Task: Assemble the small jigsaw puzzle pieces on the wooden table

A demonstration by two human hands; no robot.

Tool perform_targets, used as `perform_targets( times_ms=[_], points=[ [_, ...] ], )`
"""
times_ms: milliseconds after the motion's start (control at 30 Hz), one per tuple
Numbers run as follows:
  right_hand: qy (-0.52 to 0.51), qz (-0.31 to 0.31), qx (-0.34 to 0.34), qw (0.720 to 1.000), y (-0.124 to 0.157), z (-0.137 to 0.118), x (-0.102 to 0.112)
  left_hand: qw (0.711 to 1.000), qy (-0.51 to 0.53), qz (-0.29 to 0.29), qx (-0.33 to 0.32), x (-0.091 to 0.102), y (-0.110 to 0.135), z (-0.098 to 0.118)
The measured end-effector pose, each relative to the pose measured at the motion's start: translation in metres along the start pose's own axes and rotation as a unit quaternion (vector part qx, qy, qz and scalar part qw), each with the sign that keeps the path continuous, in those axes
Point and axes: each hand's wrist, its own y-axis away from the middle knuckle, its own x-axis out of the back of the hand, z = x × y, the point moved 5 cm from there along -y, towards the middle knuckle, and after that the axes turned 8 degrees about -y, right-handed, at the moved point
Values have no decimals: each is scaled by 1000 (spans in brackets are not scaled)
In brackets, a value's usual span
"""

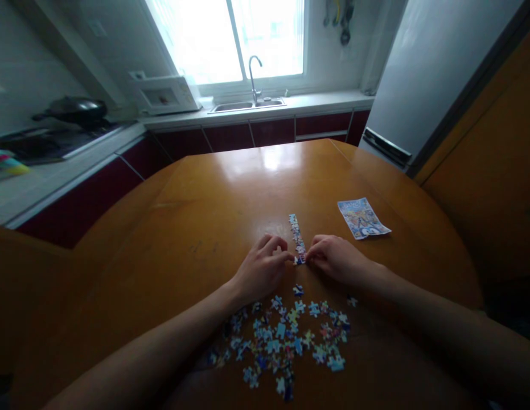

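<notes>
A narrow strip of joined puzzle pieces [296, 233] lies on the round wooden table [213, 205], running away from me. My left hand [262, 267] and my right hand [337, 259] meet at the strip's near end, both with fingers curled and fingertips pinched on the end piece [299, 260]. A scatter of several loose puzzle pieces [286, 341] lies between my forearms, close to me.
A small printed picture card [362, 218] lies on the table to the right of the strip. Behind the table run a counter with a sink [247, 105], a microwave [164, 94] and a wok on a stove [77, 108]. A fridge [422, 80] stands at right.
</notes>
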Motion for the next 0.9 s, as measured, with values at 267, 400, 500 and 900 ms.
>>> perform_targets(
  times_ms=[267, 400, 500, 900],
  points=[
    [-25, 4, -1, 1000, 1, -3, 2, 999, -6, -41, -23, -2, 0, 4],
    [-74, 37, -14, 996, -3, 3, 8, 998, -7, -60, -17, -3, 0, 6],
    [-81, 82, -17, 993, -5, 7, 15, 999, 0, -35, 1, -1, 0, 3],
    [-78, 90, -23, 993, -5, 12, 10, 999, -7, 11, 37, 2, 2, -9]
  ],
)
